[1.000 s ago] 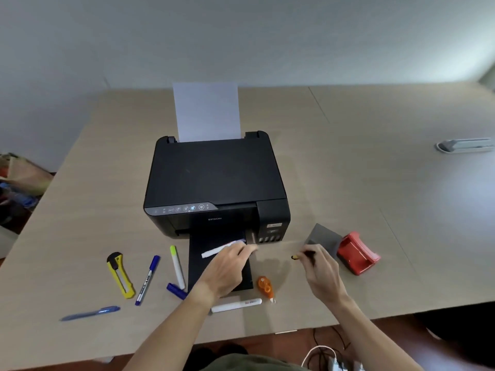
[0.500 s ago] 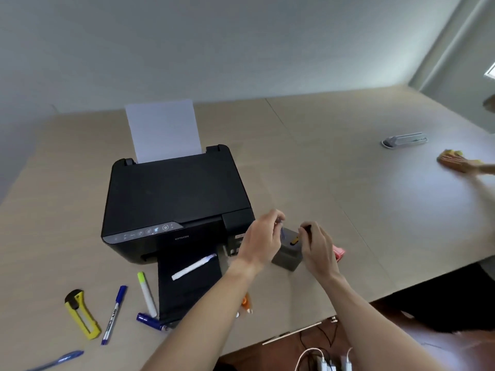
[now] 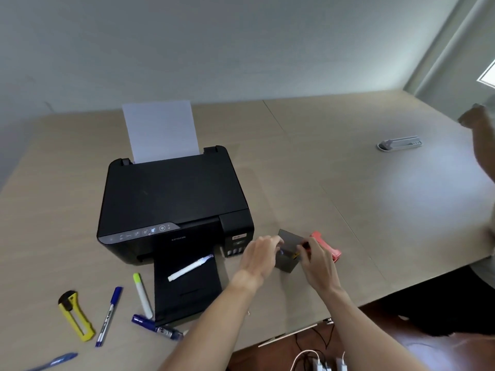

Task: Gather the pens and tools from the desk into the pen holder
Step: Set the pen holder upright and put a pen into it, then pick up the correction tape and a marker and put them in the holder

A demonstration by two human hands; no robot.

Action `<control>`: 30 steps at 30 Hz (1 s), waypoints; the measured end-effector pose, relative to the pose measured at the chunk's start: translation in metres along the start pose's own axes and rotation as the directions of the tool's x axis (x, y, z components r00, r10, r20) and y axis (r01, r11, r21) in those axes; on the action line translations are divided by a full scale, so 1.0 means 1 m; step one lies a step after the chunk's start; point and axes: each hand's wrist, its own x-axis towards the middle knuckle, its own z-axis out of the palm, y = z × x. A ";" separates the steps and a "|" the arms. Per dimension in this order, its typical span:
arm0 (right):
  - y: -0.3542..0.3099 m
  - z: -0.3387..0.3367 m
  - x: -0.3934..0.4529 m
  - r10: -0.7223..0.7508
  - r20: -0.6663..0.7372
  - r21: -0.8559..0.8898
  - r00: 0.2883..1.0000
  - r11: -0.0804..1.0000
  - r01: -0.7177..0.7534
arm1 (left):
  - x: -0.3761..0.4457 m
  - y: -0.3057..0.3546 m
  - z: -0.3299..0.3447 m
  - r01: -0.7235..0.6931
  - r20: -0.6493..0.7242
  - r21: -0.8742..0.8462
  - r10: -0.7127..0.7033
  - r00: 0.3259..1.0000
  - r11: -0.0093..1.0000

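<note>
Both hands sit over the small dark grey square pen holder [image 3: 287, 259], which stands on the light wood desk [image 3: 348, 183] just right of the black inkjet printer [image 3: 171, 207], close to the near desk edge. Left hand [image 3: 261, 257] has its fingers curled at the holder's left rim, seemingly pinching something small with a bluish tip, too blurry to say what. Right hand [image 3: 318, 263] is clenched round a thin dark pen with a yellow band [image 3: 299, 251], tip pointing down into the holder's mouth.

Right behind that hand, touching or nearly touching the holder, sits a red plastic stapler-like thing [image 3: 328, 246].

Still lying loose: a white marker [image 3: 188, 267] on the printer's black output tray, a white highlighter with a green cap [image 3: 142, 294] just left of the tray, a dark blue capped pen [image 3: 155, 326] at the tray's front corner, a blue-capped white marker [image 3: 108, 315], a yellow box cutter [image 3: 76, 315] and a blue ballpoint [image 3: 53, 361] near the bottom-left corner.

Plenty of bare desk behind and to the right of the holder, out to a white tray-like object [image 3: 400, 143] far off.
</note>
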 end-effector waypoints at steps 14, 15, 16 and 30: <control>0.024 0.059 -0.093 0.235 0.066 0.006 0.970 0.972 -0.236 | -0.113 -0.095 -0.030 0.160 0.130 0.237 -0.195 0.972 0.958; 0.021 0.067 -0.097 0.218 0.137 -0.025 0.966 0.976 -0.216 | -0.123 -0.099 -0.031 0.171 0.154 0.250 -0.213 0.965 0.953; 0.017 0.075 -0.099 0.199 0.203 -0.051 0.959 0.980 -0.193 | -0.131 -0.102 -0.031 0.175 0.174 0.261 -0.225 0.959 0.949; -0.036 0.148 -0.087 0.017 0.634 -0.205 0.773 0.967 0.148 | -0.179 -0.102 -0.021 0.253 0.246 0.578 -0.462 0.852 0.776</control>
